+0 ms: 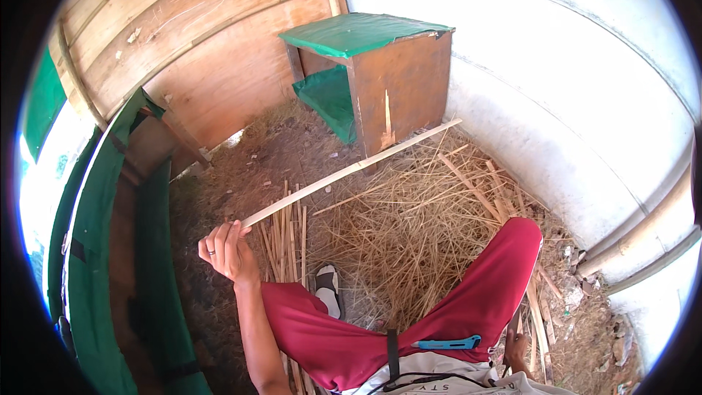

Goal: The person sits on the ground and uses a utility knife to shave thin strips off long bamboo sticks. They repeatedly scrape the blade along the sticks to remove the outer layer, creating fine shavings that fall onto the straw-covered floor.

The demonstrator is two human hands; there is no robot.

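Note:
My left hand (228, 252) is closed around one end of a long, pale bamboo strip (351, 170). The strip slants away to the right, its far end near the white wall. Low at the right, beside my thigh, my right hand (517, 349) is partly hidden by the leg; its fingers look curled around something dark and narrow that I cannot make out. A blue utility knife (447, 343) lies across my lap. Thin shavings (398, 241) are heaped on the ground between my legs, and several cut strips (284, 238) lie beside my left knee.
A brown wooden cabinet (402, 91) with a green covered top stands against the far corner. Along the left runs a green covered bench (95, 278). A plywood wall (219, 51) and a white wall (556, 66) close in the space. Bamboo poles (636, 238) lean at the right.

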